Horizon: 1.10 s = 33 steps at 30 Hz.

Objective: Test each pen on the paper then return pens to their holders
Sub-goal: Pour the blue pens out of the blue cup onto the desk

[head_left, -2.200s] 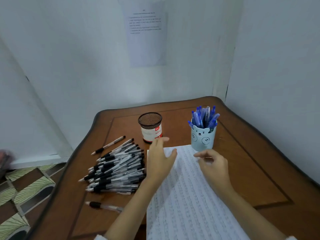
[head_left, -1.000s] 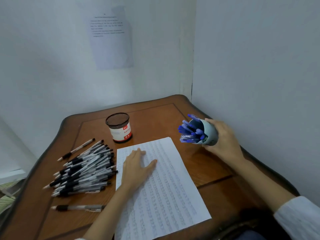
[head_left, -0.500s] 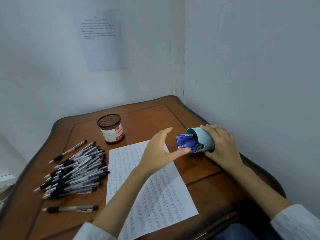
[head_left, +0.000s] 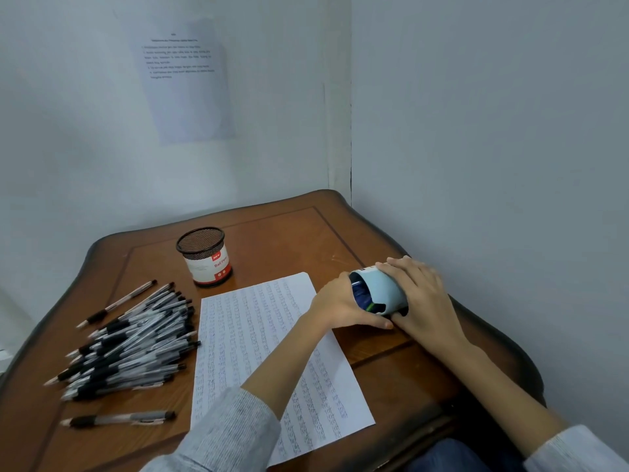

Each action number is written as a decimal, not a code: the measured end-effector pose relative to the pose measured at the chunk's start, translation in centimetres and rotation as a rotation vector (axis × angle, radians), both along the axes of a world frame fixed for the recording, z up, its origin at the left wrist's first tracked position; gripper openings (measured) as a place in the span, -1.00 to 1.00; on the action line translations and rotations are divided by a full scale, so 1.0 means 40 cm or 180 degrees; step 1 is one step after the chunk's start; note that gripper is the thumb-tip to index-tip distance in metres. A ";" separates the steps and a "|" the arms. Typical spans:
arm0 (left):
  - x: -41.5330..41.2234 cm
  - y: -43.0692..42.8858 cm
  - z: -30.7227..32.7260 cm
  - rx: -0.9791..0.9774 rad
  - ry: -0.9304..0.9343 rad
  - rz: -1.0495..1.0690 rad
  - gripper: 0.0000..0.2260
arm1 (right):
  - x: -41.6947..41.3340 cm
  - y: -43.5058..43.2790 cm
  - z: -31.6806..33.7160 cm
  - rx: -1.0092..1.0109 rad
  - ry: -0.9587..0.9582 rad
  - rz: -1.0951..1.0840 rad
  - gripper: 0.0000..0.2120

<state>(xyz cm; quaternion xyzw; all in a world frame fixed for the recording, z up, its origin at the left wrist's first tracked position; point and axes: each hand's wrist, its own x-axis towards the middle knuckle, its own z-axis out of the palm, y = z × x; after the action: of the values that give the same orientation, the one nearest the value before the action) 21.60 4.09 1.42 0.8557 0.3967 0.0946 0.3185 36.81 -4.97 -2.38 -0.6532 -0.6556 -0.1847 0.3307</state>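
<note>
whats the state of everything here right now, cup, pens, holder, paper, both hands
blue pen cup: tipped on its side, mouth facing left
blue pens: inside the tipped cup
right hand: grips the cup from above
left hand: cupped at the cup's mouth, grip unclear
mesh holder: upright, no pens sticking out
paper: flat, covered in written rows
black pens: heaped loose beside the paper
single pen: lying apart from the heap
</note>
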 end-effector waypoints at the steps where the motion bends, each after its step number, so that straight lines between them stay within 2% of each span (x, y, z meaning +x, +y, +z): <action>1: 0.000 0.002 -0.005 0.0000 -0.0018 -0.0015 -0.14 | 0.001 -0.001 -0.001 0.0000 0.0026 0.0026 -0.16; 12: -0.021 -0.003 -0.047 0.0384 0.0002 -0.0053 -0.24 | 0.040 -0.012 -0.013 -0.0007 0.0313 -0.0064 -0.14; 16: -0.025 0.000 -0.052 0.0658 0.0028 -0.0199 -0.42 | 0.056 -0.023 -0.006 -0.0004 0.0317 -0.0172 -0.18; 18: -0.026 0.004 -0.054 0.0799 0.0130 -0.0272 -0.45 | 0.069 -0.027 -0.004 -0.0016 0.0300 -0.0247 -0.19; 21: -0.023 0.005 -0.052 0.1061 0.0429 -0.0406 -0.42 | 0.081 -0.028 -0.003 -0.0050 0.0262 -0.0355 -0.17; 26: 0.003 -0.008 -0.044 0.1239 0.0742 -0.0464 -0.23 | 0.077 -0.027 -0.002 -0.0071 0.0090 -0.0430 -0.18; 33: 0.014 -0.036 -0.077 0.1293 0.0619 -0.0409 -0.29 | 0.099 -0.041 0.004 -0.0035 0.0135 -0.0656 -0.20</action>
<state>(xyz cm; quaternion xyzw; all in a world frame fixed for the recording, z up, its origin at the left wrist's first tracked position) 22.15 2.64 -1.67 0.9308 0.3431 0.0692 0.1054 40.77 -6.59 -2.22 -0.7228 -0.5787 -0.2004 0.3202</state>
